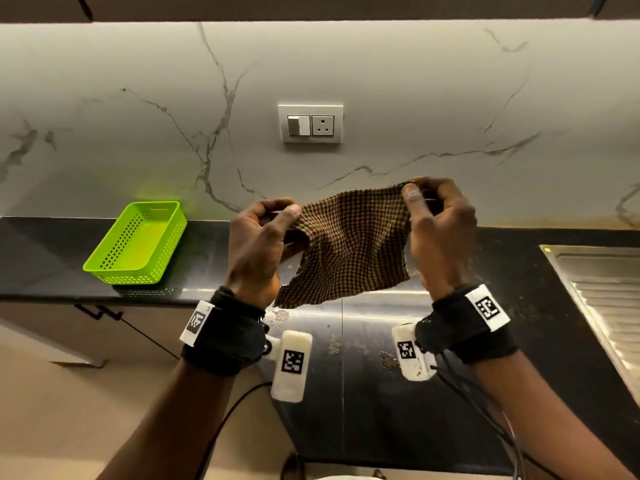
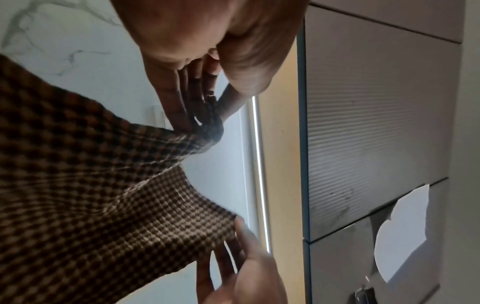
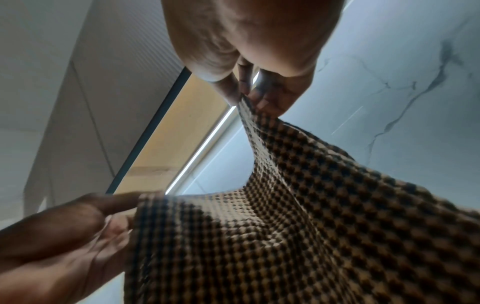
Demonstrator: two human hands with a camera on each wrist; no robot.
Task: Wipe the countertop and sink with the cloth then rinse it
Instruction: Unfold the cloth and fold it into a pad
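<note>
Cloth (image 1: 349, 244): stretched crosswise between left hand (image 1: 256, 247) and right hand (image 1: 440, 233), fingers pinching top corners; surface (image 1: 381, 393) below.

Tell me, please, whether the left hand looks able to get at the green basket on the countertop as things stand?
Probably yes: the green basket sits open on the countertop with nothing between it and the left hand, but that hand is pinching the cloth.

Home kitchen, black countertop (image 1: 52, 258), steel sink (image 1: 595, 271) (ribbed drainboard), marble backsplash (image 1: 138, 98), wall socket (image 1: 310, 124)
</note>
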